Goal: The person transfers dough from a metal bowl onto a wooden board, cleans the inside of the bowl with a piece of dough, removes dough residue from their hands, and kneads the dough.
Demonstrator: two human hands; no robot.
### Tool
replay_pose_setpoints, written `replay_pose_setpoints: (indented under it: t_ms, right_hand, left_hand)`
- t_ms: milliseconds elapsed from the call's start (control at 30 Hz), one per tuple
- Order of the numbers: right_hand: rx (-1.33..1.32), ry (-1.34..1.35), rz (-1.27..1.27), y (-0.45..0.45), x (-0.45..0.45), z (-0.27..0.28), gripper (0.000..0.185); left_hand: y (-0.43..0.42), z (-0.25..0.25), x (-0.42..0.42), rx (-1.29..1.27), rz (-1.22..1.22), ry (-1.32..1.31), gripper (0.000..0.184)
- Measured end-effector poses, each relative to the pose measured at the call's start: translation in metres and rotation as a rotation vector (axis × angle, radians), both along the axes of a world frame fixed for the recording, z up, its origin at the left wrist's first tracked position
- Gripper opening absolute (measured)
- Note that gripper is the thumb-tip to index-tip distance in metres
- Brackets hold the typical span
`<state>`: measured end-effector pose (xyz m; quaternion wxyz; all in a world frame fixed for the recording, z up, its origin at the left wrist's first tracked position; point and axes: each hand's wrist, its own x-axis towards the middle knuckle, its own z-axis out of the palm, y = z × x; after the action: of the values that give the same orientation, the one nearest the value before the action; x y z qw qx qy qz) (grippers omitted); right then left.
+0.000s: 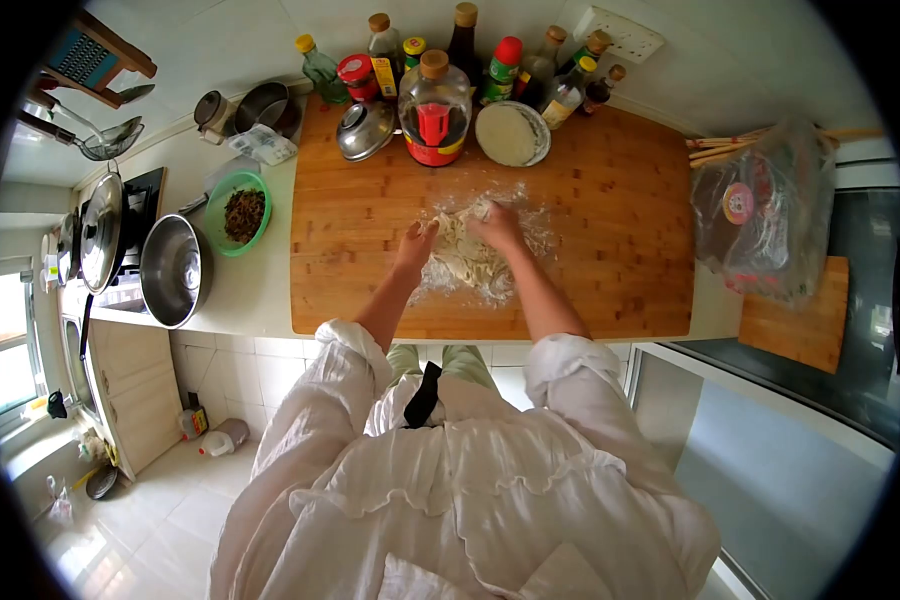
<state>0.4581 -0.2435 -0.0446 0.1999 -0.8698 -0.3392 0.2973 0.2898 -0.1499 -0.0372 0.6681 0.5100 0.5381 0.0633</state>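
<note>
A rough, shaggy mass of dough [467, 262] lies on the wooden board [610, 240], with loose white flour scattered around it. At its left edge, my left hand [416, 246] has its fingers curled on a bit of the dough. My right hand [497, 228] is closed on the dough's upper right part, knuckles toward the far side. Behind the hands stands a bowl of white flour [506, 134]. Some fingertips of both hands are hidden by the dough or by the hands themselves.
Bottles and jars line the wall, including a large glass jar [434, 110] and a metal lid [365, 131]. On the left are a green bowl of dark chopped food [213, 225] and a steel pan [175, 270]. A plastic bag [765, 215] lies on the right.
</note>
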Motion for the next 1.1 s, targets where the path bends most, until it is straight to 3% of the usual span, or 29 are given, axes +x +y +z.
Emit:
replay_pose_setpoints:
  t_ms: [67, 133, 167, 267, 300, 367, 400, 467, 533, 600, 633, 667, 700, 733, 800, 833, 900, 933, 1000, 1033, 1100]
  right_hand:
    - [-0.065, -0.07, 0.081, 0.009, -0.014, 0.029, 0.057]
    - [-0.127, -0.149, 0.158, 0.0, -0.022, 0.041, 0.051]
    - [0.025, -0.156, 0.228, -0.017, -0.023, 0.042, 0.043]
    - [0.32, -0.114, 0.34, -0.066, -0.026, 0.047, 0.034]
    - [0.321, -0.108, 0.345, -0.079, -0.025, 0.045, 0.034]
    - [0.343, 0.122, 0.167, -0.096, -0.019, 0.036, 0.044]
    - [0.344, 0.12, 0.168, -0.096, -0.013, 0.039, 0.044]
    - [0.504, -0.166, -0.044, -0.096, -0.004, 0.047, 0.048]
    - [0.425, -0.087, -0.082, -0.08, 0.006, 0.032, 0.05]
    - [0.344, 0.092, -0.134, -0.049, 0.014, 0.006, 0.053]
    - [0.337, 0.193, -0.149, -0.033, 0.009, -0.006, 0.053]
    - [0.334, 0.193, -0.148, -0.02, -0.003, 0.009, 0.053]
    - [0.092, 0.056, 0.054, -0.004, -0.016, 0.045, 0.053]
    - [-0.151, -0.08, 0.255, 0.002, -0.023, 0.064, 0.053]
    - [-0.026, -0.039, 0.319, -0.013, -0.016, 0.045, 0.049]
    - [0.108, -0.003, 0.384, -0.021, -0.008, 0.034, 0.047]
    - [0.243, 0.022, 0.397, -0.057, -0.005, 0.025, 0.045]
    - [0.379, 0.051, 0.409, -0.074, -0.006, 0.024, 0.044]
    - [0.395, 0.117, 0.359, -0.097, -0.008, 0.027, 0.045]
    - [0.405, 0.174, 0.3, -0.106, -0.008, 0.028, 0.047]
    - [0.434, 0.175, 0.202, -0.12, -0.011, 0.025, 0.049]
  left_hand:
    - [-0.007, 0.022, -0.005, -0.093, 0.109, -0.025, 0.063]
    - [-0.009, 0.03, -0.01, -0.144, -0.005, -0.191, 0.062]
    - [-0.015, 0.031, -0.014, -0.143, -0.004, -0.194, 0.062]
    - [-0.038, 0.038, -0.033, 0.266, -0.421, -0.222, 0.057]
    - [-0.041, 0.048, -0.04, 0.265, -0.416, -0.216, 0.057]
    - [-0.044, 0.059, -0.048, 0.683, -0.638, -0.162, 0.055]
    - [-0.04, 0.051, -0.052, 0.648, -0.551, -0.132, 0.054]
    - [-0.019, 0.036, -0.06, 0.744, -0.421, -0.055, 0.054]
    - [-0.008, 0.011, -0.052, 0.831, -0.293, 0.024, 0.055]
    - [0.0, -0.024, -0.036, 0.248, 0.124, -0.184, 0.051]
    - [0.003, -0.024, -0.027, 0.245, 0.126, -0.184, 0.051]
    - [0.005, -0.02, -0.017, 0.016, 0.123, -0.234, 0.051]
    - [0.002, -0.014, -0.011, -0.215, 0.12, -0.28, 0.052]
    - [-0.006, -0.01, -0.005, -0.22, 0.12, -0.276, 0.052]
    - [-0.021, 0.006, 0.006, 0.06, -0.144, -0.152, 0.05]
    - [-0.024, 0.025, 0.005, 0.058, -0.145, -0.154, 0.05]
    - [-0.037, 0.066, -0.011, 0.165, -0.516, -0.284, 0.055]
    - [-0.047, 0.066, -0.018, 0.168, -0.507, -0.278, 0.055]
    - [-0.067, 0.063, -0.029, 0.684, -0.76, -0.32, 0.052]
    - [-0.07, 0.069, -0.034, 0.683, -0.761, -0.319, 0.052]
    - [-0.07, 0.085, -0.039, 1.135, -0.694, -0.056, 0.05]
